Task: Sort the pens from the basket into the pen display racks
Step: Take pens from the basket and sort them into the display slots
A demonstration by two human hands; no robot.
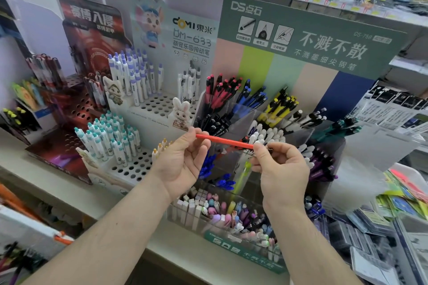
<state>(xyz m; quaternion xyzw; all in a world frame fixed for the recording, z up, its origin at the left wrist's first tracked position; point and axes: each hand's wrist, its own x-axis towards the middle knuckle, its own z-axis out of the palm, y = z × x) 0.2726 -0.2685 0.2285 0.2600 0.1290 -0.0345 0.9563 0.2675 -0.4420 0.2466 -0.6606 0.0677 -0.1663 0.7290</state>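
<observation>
I hold a slim orange-red pen (pixel 225 141) level in front of the racks, one end in each hand. My left hand (pixel 185 159) pinches its left end between thumb and fingertips. My right hand (pixel 279 169) pinches its right end. Behind the pen stands a clear acrylic rack (pixel 298 131) with compartments of red, blue, yellow, black, white and purple pens under a green DS sign. To the left is a white perforated DOMI rack (pixel 148 108) holding white pens with purple and teal caps. The basket is out of view.
A dark red perforated rack (pixel 76 113) stands at far left. A low clear tray (pixel 231 217) of pastel pens sits below my hands on the pale shelf (pixel 69 182). Packaged stationery (pixel 393 192) crowds the right side; shelves of goods run behind.
</observation>
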